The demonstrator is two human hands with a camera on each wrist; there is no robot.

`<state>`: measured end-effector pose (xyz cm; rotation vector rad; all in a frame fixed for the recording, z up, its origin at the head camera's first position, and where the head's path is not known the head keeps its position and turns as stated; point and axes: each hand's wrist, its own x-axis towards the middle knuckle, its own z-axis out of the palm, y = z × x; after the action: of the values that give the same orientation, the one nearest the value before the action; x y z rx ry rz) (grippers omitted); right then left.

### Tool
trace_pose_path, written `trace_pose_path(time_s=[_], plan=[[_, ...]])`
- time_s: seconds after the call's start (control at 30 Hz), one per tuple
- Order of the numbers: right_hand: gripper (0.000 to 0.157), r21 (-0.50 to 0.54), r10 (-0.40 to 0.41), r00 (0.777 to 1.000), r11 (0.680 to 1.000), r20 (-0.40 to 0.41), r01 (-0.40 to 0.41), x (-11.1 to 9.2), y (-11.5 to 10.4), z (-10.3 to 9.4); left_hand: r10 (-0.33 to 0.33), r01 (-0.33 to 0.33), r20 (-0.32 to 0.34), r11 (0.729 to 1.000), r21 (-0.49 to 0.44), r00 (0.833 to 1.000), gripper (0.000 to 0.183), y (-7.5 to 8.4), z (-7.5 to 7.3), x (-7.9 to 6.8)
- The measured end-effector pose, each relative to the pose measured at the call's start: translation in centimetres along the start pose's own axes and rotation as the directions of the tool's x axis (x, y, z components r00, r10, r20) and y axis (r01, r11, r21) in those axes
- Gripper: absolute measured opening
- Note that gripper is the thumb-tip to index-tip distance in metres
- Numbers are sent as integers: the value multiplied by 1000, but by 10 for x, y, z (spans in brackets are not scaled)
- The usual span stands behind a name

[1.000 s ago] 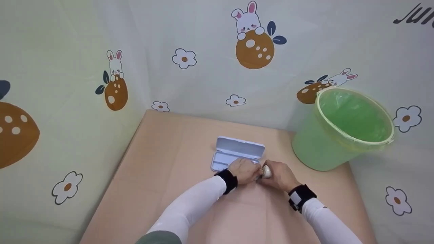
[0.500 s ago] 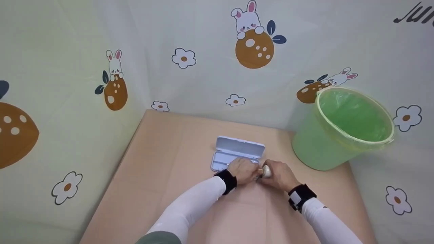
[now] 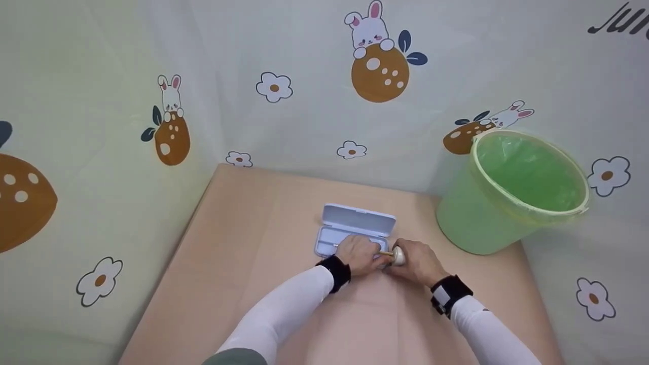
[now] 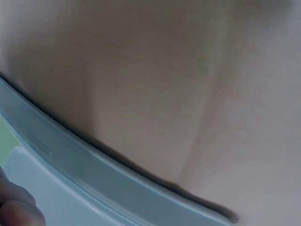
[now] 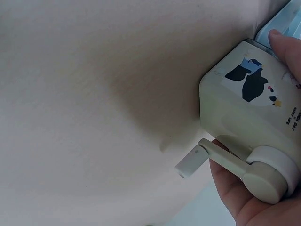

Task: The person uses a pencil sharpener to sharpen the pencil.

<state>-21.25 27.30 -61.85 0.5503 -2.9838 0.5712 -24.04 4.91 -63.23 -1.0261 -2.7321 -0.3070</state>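
Note:
My left hand (image 3: 357,255) pinches a slim pencil (image 3: 386,253) above the front of an open pale-blue pencil case (image 3: 356,217). A short yellowish length of the pencil shows between that hand and a cream crank pencil sharpener (image 3: 399,256). My right hand (image 3: 420,261) holds the sharpener at the case's right end. In the right wrist view, the sharpener (image 5: 242,103) bears a panda print, and its crank arm (image 5: 225,157) points out over the table. Fingers of my left hand (image 4: 19,207) show at the corner of the left wrist view, by the case edge (image 4: 94,162).
A green bucket (image 3: 466,218) lined with a clear bag stands at the table's back right corner. The peach-coloured table (image 3: 263,228) meets light patterned curtains (image 3: 304,121) at the back and left.
My left hand has shifted slightly left, away from the sharpener, so more of the pencil shows between them. The right hand and sharpener have stayed almost still.

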Motion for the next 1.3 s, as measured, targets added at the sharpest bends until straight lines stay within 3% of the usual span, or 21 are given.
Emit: trace_pose_path(time_s=[0.13, 0.43, 0.6, 0.73, 0.8, 0.93, 1.17, 1.3], plan=[[46, 13, 21, 1000, 1000, 16, -22, 0, -1, -1, -11, 12, -29, 1000, 14, 1000, 59, -3, 2, -5], [41, 30, 70, 996, 997, 58, -72, 2, -1, -1, -80, 77, -57, 996, -52, 995, 61, -18, -3, -15], [42, 32, 62, 996, 997, 60, -64, 2, -1, -1, -94, 90, -71, 994, -59, 993, 51, -26, -10, -19], [43, 33, 60, 997, 998, 57, -62, 1, -1, -1, -145, 133, -60, 978, -161, 988, 35, -30, -18, -23], [43, 36, 66, 996, 997, 57, -68, 1, -2, -1, -190, 170, -56, 951, -259, 980, 28, -31, -22, -25], [44, 46, 90, 994, 995, 69, -94, 1, -2, -2, -272, 218, -58, 867, -448, 961, 23, -30, -28, -29], [43, 63, 122, 987, 990, 105, -129, 2, -3, -3, -333, 221, -86, 774, -593, 939, 20, -24, -35, -32], [45, 70, 115, 986, 990, 124, -124, 3, -4, -5, -368, 217, -74, 686, -695, 927, 21, -18, -44, -33]])
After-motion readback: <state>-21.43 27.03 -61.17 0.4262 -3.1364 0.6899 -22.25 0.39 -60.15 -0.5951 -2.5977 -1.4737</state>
